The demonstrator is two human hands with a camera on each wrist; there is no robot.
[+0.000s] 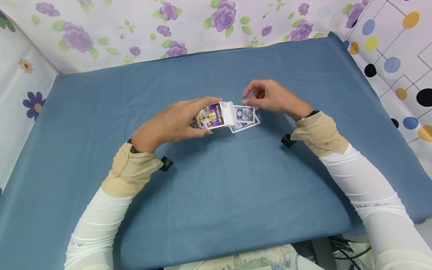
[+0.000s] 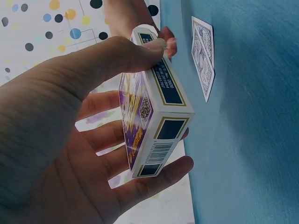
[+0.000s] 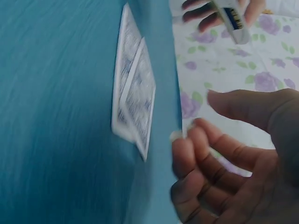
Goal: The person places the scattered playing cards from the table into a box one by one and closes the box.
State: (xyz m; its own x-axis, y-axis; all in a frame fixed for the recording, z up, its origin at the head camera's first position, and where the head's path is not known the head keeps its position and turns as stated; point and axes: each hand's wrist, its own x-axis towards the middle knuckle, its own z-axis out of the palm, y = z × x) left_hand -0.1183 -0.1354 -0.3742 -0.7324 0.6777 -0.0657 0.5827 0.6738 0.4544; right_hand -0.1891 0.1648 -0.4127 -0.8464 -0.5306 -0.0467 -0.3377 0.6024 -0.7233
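My left hand [image 1: 177, 120] holds a purple playing-card box [image 1: 210, 116] above the table, thumb on one narrow side and fingers on the other. Its white open end points right, and in the left wrist view a barcode shows on the opposite end. Two playing cards [image 1: 245, 114] with blue-patterned backs lie overlapping on the cloth, just beyond the box's open end. Close above and to the right of them is my right hand [image 1: 270, 95]; its fingers are loosely bent, the thumb apart from them, and nothing shows between them in the right wrist view [image 3: 233, 158].
A blue cloth [image 1: 216, 187] covers the table. Behind it hangs a purple-flowered sheet [image 1: 135, 33], and a dotted sheet [image 1: 395, 56] stands at the right. Black cables [image 1: 351, 255] hang below the front edge.
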